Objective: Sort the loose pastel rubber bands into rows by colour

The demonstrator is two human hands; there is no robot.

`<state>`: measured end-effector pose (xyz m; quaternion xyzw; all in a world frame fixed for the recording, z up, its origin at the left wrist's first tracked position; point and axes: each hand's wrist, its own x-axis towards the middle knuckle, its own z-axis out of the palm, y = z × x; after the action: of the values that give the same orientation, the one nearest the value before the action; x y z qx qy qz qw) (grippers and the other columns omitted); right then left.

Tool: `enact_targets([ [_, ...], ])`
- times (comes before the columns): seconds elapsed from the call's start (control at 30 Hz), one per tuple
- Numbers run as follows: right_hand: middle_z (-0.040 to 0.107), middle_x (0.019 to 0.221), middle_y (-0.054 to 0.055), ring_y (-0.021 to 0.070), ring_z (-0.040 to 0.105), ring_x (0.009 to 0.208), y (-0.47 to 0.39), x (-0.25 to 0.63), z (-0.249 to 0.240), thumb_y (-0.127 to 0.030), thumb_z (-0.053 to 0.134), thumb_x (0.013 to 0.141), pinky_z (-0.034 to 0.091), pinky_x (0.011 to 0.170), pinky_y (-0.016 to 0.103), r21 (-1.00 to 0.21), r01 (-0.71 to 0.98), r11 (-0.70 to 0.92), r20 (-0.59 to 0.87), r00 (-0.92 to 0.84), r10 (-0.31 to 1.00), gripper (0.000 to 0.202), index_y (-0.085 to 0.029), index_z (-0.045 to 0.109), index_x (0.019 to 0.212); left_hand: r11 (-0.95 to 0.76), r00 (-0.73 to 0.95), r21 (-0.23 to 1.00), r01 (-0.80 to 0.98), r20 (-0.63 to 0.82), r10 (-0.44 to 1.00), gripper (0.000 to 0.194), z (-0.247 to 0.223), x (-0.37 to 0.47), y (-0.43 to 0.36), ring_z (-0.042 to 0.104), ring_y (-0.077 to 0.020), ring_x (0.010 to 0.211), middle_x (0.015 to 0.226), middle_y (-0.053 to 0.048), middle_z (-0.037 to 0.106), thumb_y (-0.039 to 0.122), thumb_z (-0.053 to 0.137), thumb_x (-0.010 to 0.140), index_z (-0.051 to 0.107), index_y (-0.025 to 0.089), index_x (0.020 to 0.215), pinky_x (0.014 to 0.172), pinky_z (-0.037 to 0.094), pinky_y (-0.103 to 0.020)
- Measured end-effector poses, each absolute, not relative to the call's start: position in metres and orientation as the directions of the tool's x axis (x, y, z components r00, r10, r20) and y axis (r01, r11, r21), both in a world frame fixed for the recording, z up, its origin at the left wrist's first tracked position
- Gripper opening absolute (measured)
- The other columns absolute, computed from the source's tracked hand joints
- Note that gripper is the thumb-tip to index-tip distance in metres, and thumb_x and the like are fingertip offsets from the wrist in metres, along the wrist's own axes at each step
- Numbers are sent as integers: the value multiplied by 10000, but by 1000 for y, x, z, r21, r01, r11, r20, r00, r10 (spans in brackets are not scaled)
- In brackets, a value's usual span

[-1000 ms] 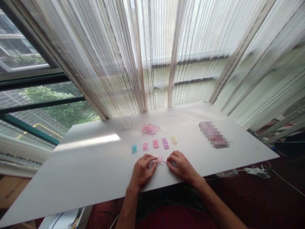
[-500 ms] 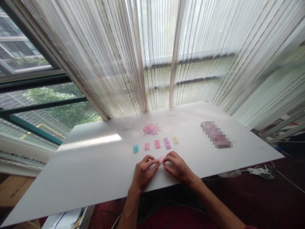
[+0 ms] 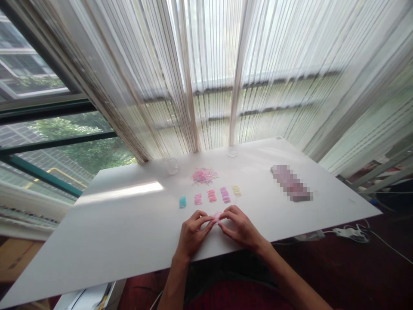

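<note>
My left hand [image 3: 194,232] rests low over the table, its thumb and index finger pinched on a small pale pink bundle [image 3: 216,216]. From the other side, my right hand [image 3: 239,227] grips the same bundle with its fingertips. Its fine shape is too small to make out. Just beyond my hands lies a row of small flat bundles: teal [image 3: 183,202], pink [image 3: 198,199], coral pink [image 3: 211,196], purple [image 3: 225,195] and pale yellow [image 3: 236,190]. Behind them is a loose heap of thin pink and mixed strips [image 3: 204,175].
A clear round container [image 3: 172,166] stands near the back of the white table [image 3: 129,232], with a clear lid-like disc [image 3: 232,153] at the far edge. A blurred-out pinkish object [image 3: 291,183] lies to the right. Sheer curtains [image 3: 213,64] hang behind the table.
The fingertips of my right hand have parted slightly and shifted at the pale pink bundle. My left hand keeps its pinch. The camera view has moved a little.
</note>
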<state>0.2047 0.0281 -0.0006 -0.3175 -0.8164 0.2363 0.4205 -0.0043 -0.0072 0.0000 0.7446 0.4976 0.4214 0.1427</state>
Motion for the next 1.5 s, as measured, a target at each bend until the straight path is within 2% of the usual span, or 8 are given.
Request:
enact_targets([
  [0.33,636,902,48,209,642,869,29,204,-2,-159,627,912,575,794,349,-675,339,655,541,-376,752,95,-234,677,945,-438,155,641,631,449,880,200,2,-4,-8,568,-91,597,881,-31,673,352,623,972,778,234,1016,567,489,-206],
  [0.5,647,885,40,195,643,811,41,216,3,-199,605,919,567,691,305,-713,398,577,480,-322,816,83,-237,679,917,-414,132,649,638,438,889,178,5,-3,-9,570,-91,600,891,-30,680,326,622,964,768,229,1001,559,478,-200],
  [0.63,651,888,36,191,643,788,59,231,6,-202,614,914,570,710,318,-681,491,542,452,-300,840,82,-235,689,913,-402,131,643,652,426,895,184,7,-2,-9,585,-98,613,890,-32,687,327,612,966,763,223,977,569,482,-204],
  [0.8,652,901,30,189,654,787,66,235,1,-193,618,912,579,736,330,-662,518,543,443,-314,840,87,-233,695,912,-387,133,633,670,410,902,189,10,-1,-9,553,-87,566,883,-25,691,322,599,972,759,223,964,567,484,-208],
  [0.97,639,899,50,226,636,839,61,232,-2,-176,613,908,571,789,391,-626,556,548,462,-302,834,98,-218,670,975,-381,138,640,668,396,908,189,13,0,-9,594,-102,606,868,-25,695,330,599,966,757,227,950,586,501,-210],
  [1.13,647,858,49,240,631,836,57,230,1,-150,622,890,565,772,393,-562,569,600,476,-370,798,92,-230,665,874,-370,131,645,669,387,913,186,11,0,-9,603,-116,629,869,-29,702,332,601,961,758,233,946,588,506,-215],
  [1.5,649,890,69,255,637,865,57,227,1,-156,569,939,575,807,422,-514,606,607,483,-380,789,167,-220,704,1012,-366,136,636,679,381,914,188,11,0,-8,585,-112,616,856,-21,701,331,596,969,753,232,940,590,501,-219],
])
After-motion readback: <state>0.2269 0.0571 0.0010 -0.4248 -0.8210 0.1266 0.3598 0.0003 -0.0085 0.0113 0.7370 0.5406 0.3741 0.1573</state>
